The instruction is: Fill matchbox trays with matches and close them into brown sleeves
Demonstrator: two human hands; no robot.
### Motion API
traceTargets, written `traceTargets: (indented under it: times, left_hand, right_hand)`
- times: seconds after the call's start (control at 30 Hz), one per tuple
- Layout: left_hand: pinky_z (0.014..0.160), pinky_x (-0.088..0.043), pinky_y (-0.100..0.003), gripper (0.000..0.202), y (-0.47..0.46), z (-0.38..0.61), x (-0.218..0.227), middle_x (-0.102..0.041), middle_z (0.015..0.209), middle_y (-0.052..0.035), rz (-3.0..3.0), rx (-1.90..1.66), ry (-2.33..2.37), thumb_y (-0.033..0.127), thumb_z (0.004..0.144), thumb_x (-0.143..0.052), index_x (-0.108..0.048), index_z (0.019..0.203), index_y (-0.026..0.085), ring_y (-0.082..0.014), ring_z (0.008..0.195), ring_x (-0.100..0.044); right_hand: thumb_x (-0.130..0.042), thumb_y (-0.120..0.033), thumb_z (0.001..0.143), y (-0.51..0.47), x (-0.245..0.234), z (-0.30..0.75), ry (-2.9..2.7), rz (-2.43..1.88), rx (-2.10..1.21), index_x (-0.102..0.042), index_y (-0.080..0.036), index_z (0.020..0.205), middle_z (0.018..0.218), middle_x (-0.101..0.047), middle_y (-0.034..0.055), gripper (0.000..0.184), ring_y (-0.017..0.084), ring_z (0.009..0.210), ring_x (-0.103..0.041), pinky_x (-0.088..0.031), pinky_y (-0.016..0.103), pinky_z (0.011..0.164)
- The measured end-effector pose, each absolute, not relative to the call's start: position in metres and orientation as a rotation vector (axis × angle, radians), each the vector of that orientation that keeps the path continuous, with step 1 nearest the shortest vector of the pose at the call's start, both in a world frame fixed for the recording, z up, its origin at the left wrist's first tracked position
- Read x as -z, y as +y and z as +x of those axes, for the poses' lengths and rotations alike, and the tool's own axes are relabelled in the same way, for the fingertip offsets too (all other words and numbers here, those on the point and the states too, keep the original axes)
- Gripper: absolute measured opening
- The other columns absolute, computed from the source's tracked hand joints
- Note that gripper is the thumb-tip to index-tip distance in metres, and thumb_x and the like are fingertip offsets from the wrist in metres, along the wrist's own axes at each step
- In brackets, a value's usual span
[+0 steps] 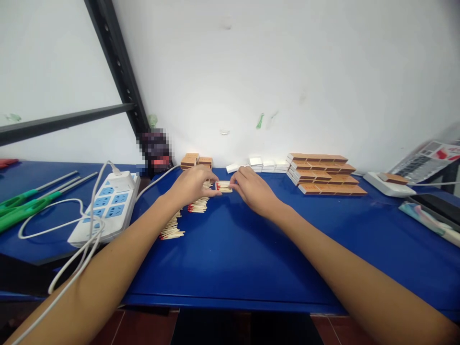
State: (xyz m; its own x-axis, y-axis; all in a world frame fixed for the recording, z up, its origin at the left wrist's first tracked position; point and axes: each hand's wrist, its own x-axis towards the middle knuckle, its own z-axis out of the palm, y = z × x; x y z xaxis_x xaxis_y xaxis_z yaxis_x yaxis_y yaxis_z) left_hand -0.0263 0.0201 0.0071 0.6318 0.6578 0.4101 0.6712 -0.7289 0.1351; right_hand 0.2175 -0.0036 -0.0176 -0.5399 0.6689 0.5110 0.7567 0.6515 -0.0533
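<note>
Over the middle of the table, my left hand [196, 184] pinches the left end of a small white matchbox tray [216, 186]. Red-tipped matches [224, 187] lie lengthwise in it, heads to the left. My right hand [251, 187] has its thumb and fingers closed at the tray's right end; whether they grip the tray wall or the match ends is too small to tell. Loose piles of matches [172, 229] lie below and beside my left hand, partly covered by it. White inner trays [256, 163] sit behind my right hand.
Stacked brown matchboxes [323, 175] stand at right rear, a few more [196, 160] at left rear. A power strip [111, 203] with white cables [81, 258] lies left, near green-handled tools [25, 206]. A white device [390, 184] and a dark phone [436, 208] lie right.
</note>
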Motion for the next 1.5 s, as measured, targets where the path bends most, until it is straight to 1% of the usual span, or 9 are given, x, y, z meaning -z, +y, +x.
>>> traceTargets:
  times: [0.33, 0.43, 0.53, 0.7, 0.9, 1.07, 1.23, 1.4, 1.5]
  left_hand:
    - [0.082, -0.051, -0.035, 0.03, 0.02, -0.027, -0.008, -0.081, 0.1, -0.0063, -2.814, 0.853, -1.15, 0.044, 0.085, -0.089, -0.082, 0.101, 0.02, -0.0246, 0.093, -0.072]
    - [0.083, -0.05, -0.036, 0.027, 0.022, -0.029, -0.008, -0.08, 0.102, -0.0071, -2.735, 0.829, -1.204, 0.043, 0.088, -0.085, -0.081, 0.101, 0.019, -0.0259, 0.095, -0.071]
    - [0.085, -0.05, -0.038, 0.023, 0.023, -0.03, -0.007, -0.079, 0.101, -0.0076, -2.642, 0.833, -1.254, 0.04, 0.091, -0.082, -0.081, 0.102, 0.019, -0.0278, 0.099, -0.07]
    - [0.083, -0.049, -0.039, 0.029, 0.022, -0.027, -0.007, -0.079, 0.097, -0.0075, -2.592, 0.883, -1.296, 0.045, 0.088, -0.085, -0.08, 0.101, 0.02, -0.0286, 0.097, -0.068]
    - [0.085, -0.05, -0.039, 0.026, 0.016, -0.023, -0.012, -0.079, 0.094, -0.0062, -2.588, 0.884, -1.29, 0.042, 0.087, -0.086, -0.08, 0.098, 0.019, -0.0284, 0.097, -0.068]
    - [0.078, -0.048, -0.037, 0.022, 0.013, -0.022, -0.015, -0.077, 0.091, -0.0053, -2.612, 0.835, -1.294, 0.041, 0.089, -0.084, -0.078, 0.092, 0.02, -0.0267, 0.092, -0.066]
    - [0.085, -0.049, -0.038, 0.024, 0.015, -0.024, -0.013, -0.076, 0.09, -0.0049, -2.609, 0.814, -1.277, 0.043, 0.089, -0.084, -0.079, 0.095, 0.02, -0.0267, 0.093, -0.067]
    - [0.085, -0.05, -0.039, 0.019, 0.019, -0.027, -0.009, -0.079, 0.102, -0.0074, -2.592, 0.738, -1.283, 0.037, 0.091, -0.083, -0.08, 0.1, 0.02, -0.0279, 0.099, -0.067]
    - [0.084, -0.049, -0.039, 0.02, 0.02, -0.028, -0.008, -0.08, 0.104, -0.0069, -2.597, 0.708, -1.286, 0.035, 0.089, -0.085, -0.08, 0.102, 0.021, -0.0285, 0.102, -0.068]
  right_hand:
    - [-0.05, -0.022, 0.109, -0.011, 0.014, 0.214, -2.281, -0.994, 0.101, -0.065, -0.019, 0.102, 0.103, -0.065, 0.0115, 0.016, 0.026, 0.098, -0.056, -0.045, 0.039, 0.088]
    - [-0.056, -0.025, 0.108, -0.02, 0.02, 0.202, -2.231, -0.91, -0.012, -0.065, -0.02, 0.099, 0.097, -0.064, 0.0085, 0.013, 0.024, 0.094, -0.055, -0.044, 0.037, 0.086]
    - [-0.065, -0.02, 0.103, -0.033, 0.03, 0.182, -2.258, -0.821, -0.212, -0.067, -0.019, 0.096, 0.092, -0.063, 0.0054, 0.007, 0.022, 0.092, -0.056, -0.045, 0.035, 0.084]
    - [-0.07, -0.019, 0.1, -0.045, 0.04, 0.155, -2.334, -0.78, -0.397, -0.07, -0.018, 0.099, 0.102, -0.063, 0.0073, 0.001, 0.021, 0.095, -0.057, -0.049, 0.036, 0.088]
    - [-0.072, -0.015, 0.097, -0.042, 0.038, 0.152, -2.365, -0.848, -0.4, -0.071, -0.017, 0.09, 0.098, -0.063, 0.0069, 0.007, 0.022, 0.095, -0.058, -0.049, 0.037, 0.089]
    - [-0.07, -0.016, 0.1, -0.042, 0.037, 0.153, -2.42, -0.864, -0.343, -0.07, -0.017, 0.091, 0.099, -0.064, 0.0077, 0.009, 0.023, 0.097, -0.058, -0.05, 0.038, 0.091]
    - [-0.063, -0.022, 0.105, -0.045, 0.038, 0.153, -2.546, -0.876, -0.142, -0.07, -0.015, 0.095, 0.102, -0.067, 0.0122, 0.014, 0.027, 0.105, -0.058, -0.05, 0.042, 0.097]
    - [-0.06, -0.024, 0.107, -0.036, 0.032, 0.171, -2.529, -0.841, -0.042, -0.069, -0.017, 0.098, 0.102, -0.065, 0.011, 0.015, 0.026, 0.103, -0.056, -0.05, 0.04, 0.094]
    - [-0.059, -0.026, 0.107, -0.021, 0.022, 0.194, -2.421, -0.93, 0.059, -0.067, -0.017, 0.099, 0.103, -0.064, 0.0119, 0.015, 0.028, 0.102, -0.054, -0.048, 0.043, 0.094]
